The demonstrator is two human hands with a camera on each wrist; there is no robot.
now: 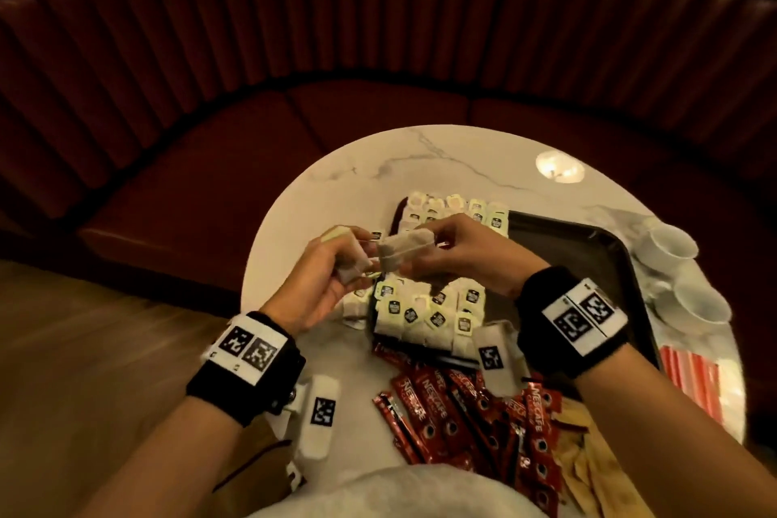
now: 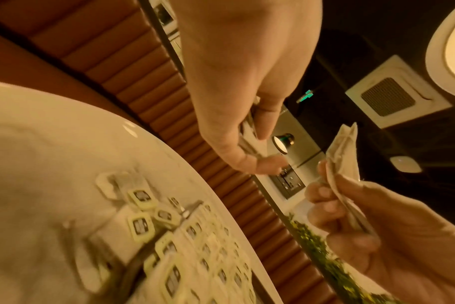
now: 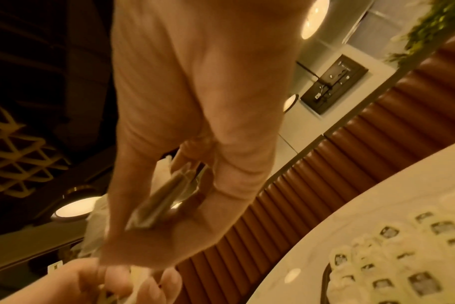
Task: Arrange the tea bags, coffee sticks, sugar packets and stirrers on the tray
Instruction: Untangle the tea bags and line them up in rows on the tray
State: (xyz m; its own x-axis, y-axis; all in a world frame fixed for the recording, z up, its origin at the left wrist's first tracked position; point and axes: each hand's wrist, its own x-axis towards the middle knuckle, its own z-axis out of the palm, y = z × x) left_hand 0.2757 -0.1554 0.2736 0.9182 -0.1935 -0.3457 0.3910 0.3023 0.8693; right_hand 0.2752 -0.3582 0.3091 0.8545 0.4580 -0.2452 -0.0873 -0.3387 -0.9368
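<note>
Tea bags held above the tray

Nearest, coffee sticks (image 1: 475, 425) lie before the tray (image 1: 588, 248). Above its near edge, left hand (image 1: 323, 278) and right hand (image 1: 454, 257) each pinch a tea bag (image 1: 401, 250): light, soft, easily torn, probably best taken by its edges.

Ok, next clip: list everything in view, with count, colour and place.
table: one, white marble, centre
tray: one, dark, on table
tea bags: many, pale, in rows on tray's left part, a few beside it
coffee sticks: a pile, red, near table edge
sugar packets: several, tan, right of sticks
stirrers: a bundle, red-white, right of tray
cups: two, white, right edge
bench: one, dark red, behind
left hand: holds tea bags
right hand: pinches a tea bag
</note>
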